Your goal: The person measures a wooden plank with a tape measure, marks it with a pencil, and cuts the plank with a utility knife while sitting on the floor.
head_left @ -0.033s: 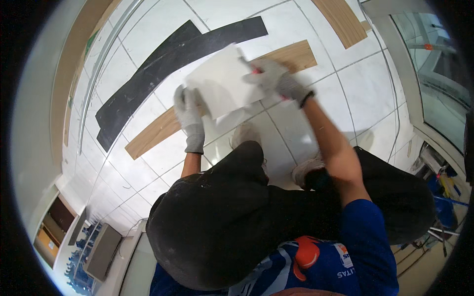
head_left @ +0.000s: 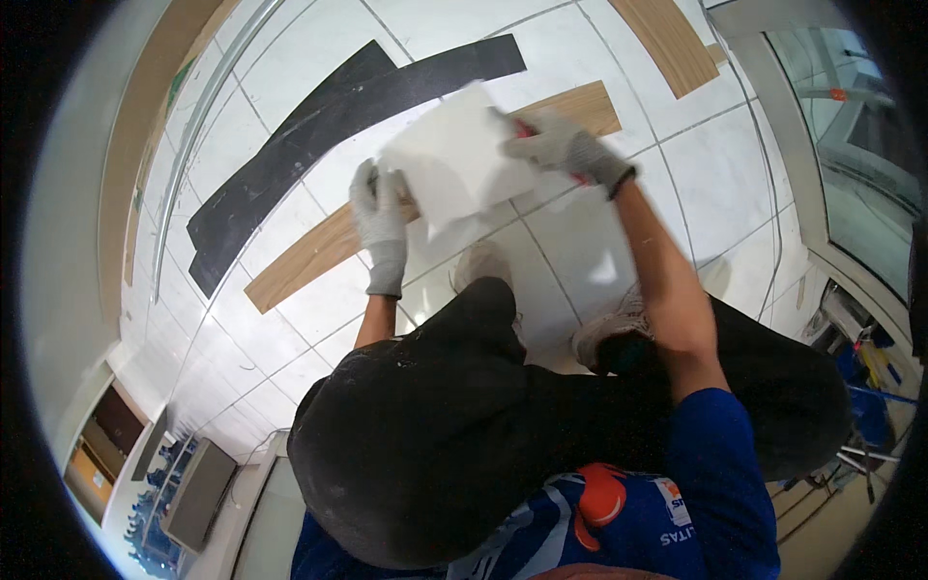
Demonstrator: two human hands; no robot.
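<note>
Between the left hand (head_left: 381, 227), pinching its edge, and the right hand (head_left: 559, 145), holding a blurry red tool (head_left: 523, 129), the white sheet (head_left: 457, 153) looks whole, not put down yet.

The sheet (head_left: 449, 150) is white, shaded a soft grey towards its lower part; the gloved left hand (head_left: 379, 222) is pale grey, deeper grey at the cuff; the gloved right hand (head_left: 561, 145) is grey too, with a dark band at the wrist, and the blurred tool (head_left: 523, 129) in its grip shows red; the plank (head_left: 302, 259) is light brown with darker streaks of wood grain; the strips (head_left: 440, 72) are black; the floor (head_left: 715, 159) is white tile crossed by grey lines; the trousers (head_left: 416, 435) are black, flecked with pale specks; the shirt (head_left: 720, 440) is deep blue, printed in orange-red and white.
</note>
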